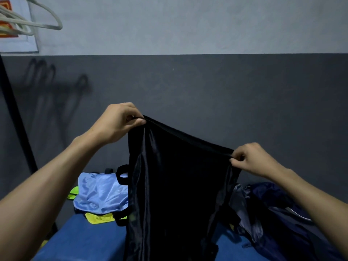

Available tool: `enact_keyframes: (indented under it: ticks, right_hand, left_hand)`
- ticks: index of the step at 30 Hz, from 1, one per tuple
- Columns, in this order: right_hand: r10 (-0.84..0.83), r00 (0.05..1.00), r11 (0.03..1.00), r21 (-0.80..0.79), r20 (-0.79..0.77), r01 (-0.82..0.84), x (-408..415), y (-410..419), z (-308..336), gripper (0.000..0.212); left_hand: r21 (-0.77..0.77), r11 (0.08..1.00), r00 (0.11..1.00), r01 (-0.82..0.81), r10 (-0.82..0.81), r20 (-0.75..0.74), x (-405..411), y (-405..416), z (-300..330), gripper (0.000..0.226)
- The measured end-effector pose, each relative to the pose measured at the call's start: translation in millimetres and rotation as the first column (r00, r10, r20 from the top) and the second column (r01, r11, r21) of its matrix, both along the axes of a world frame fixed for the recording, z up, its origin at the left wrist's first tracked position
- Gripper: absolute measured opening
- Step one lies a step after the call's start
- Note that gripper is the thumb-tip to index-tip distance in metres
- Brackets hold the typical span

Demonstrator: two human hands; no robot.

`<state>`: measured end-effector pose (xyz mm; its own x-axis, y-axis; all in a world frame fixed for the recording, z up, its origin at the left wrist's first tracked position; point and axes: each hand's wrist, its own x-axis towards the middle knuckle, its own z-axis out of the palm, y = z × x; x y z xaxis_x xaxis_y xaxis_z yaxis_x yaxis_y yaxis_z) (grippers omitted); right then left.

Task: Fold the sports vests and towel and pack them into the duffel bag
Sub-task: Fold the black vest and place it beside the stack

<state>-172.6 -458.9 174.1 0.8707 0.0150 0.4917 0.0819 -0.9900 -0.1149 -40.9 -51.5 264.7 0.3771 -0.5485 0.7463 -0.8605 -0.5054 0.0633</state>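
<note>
Head view: my left hand (116, 122), just left of frame centre, has its grip closed in a pinch, thumb against curled fingers, on one top corner of the black vest (178, 185). My right hand (250, 159), lower and right of centre, pinches the opposite end of the same top edge. The edge runs taut and sloping between the two grips; the vest hangs below them down the middle of the frame, above the blue table (81, 240) at lower centre. The fabric is thin and glossy and falls in long vertical creases, so I judge it light, limp and slippery: it will not hold a fold unaided and will slide on itself. Best hold points are the hemmed edge corners, as now, where the doubled seam gives the fingers purchase; pinching mid-panel would let it slip. Lay it flat on the table before folding. At lower left of the frame a light blue vest (99, 194) lies crumpled on the table over a yellow-green vest (98, 217), neither yet folded. At lower right lies dark navy fabric (273, 204), possibly the duffel bag, though I cannot tell. The towel is not identifiable. Pale hangers (32, 21) hang at upper left against the grey wall (207, 81).
</note>
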Motion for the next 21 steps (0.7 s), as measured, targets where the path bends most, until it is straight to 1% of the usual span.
enact_keyframes:
  ticks: [2, 3, 5, 8, 10, 11, 13, 15, 16, 19, 21]
  right_hand:
    - [-0.034, 0.996, 0.979, 0.203, 0.084, 0.017, -4.7, -1.3, 0.9, 0.01]
    - [-0.056, 0.992, 0.956, 0.292, 0.115, 0.02, -6.8, -2.6, 2.5, 0.006]
    - [-0.082, 0.987, 0.898, 0.439, 0.136, 0.014, -9.6, -6.4, 7.2, 0.009]
    - [-0.083, 0.981, 0.809, 0.586, 0.176, -0.037, -11.2, -11.8, 17.3, 0.014]
    - [-0.079, 0.977, 0.778, 0.625, 0.199, -0.065, -13.5, -13.8, 23.2, 0.019]
    - [-0.077, 0.976, 0.787, 0.614, 0.204, -0.066, -15.1, -15.0, 25.4, 0.022]
    - [-0.079, 0.976, 0.843, 0.537, 0.202, -0.043, -19.2, -15.8, 28.6, 0.026]
    - [-0.087, 0.973, 0.887, 0.462, 0.214, -0.022, -23.0, -15.4, 30.3, 0.027]
    - [-0.09, 0.97, 0.894, 0.448, 0.226, -0.021, -24.2, -15.0, 30.3, 0.026]
    - [-0.115, 0.967, 0.893, 0.449, 0.228, 0.001, -24.6, -16.1, 31.2, 0.021]
    - [-0.133, 0.979, 0.889, 0.456, 0.156, 0.048, -26.3, -16.5, 34.2, 0.019]
  left_hand:
    - [-0.022, 0.999, 1.0, -0.023, 0.023, -0.015, -0.4, 4.6, -0.1, 0.011]
    - [-0.043, 0.998, 0.999, -0.035, 0.033, -0.043, -1.1, 7.1, -0.1, 0.01]
    - [-0.085, 0.996, 0.99, -0.034, 0.022, -0.141, -4.0, 10.3, -1.1, 0.009]
    - [-0.169, 0.986, 0.949, -0.004, -0.05, -0.312, -4.7, 10.1, -2.8, 0.01]
    - [-0.23, 0.972, 0.89, 0.039, -0.139, -0.435, -2.9, 12.4, -2.9, 0.011]
    - [-0.233, 0.971, 0.859, 0.063, -0.171, -0.482, -1.5, 14.1, -3.6, 0.01]
    - [-0.179, 0.979, 0.821, 0.101, -0.184, -0.54, 1.1, 16.9, -6.0, 0.006]
    - [-0.119, 0.988, 0.831, 0.103, -0.151, -0.535, 3.9, 17.1, -9.6, 0.006]
    - [-0.106, 0.991, 0.855, 0.078, -0.122, -0.505, 5.9, 16.3, -11.5, 0.007]
    - [-0.102, 0.995, 0.939, -0.013, -0.023, -0.343, 8.2, 12.0, -16.3, 0.014]
    - [-0.092, 0.996, 0.974, -0.022, 0.001, -0.227, 7.8, 9.8, -18.8, 0.018]
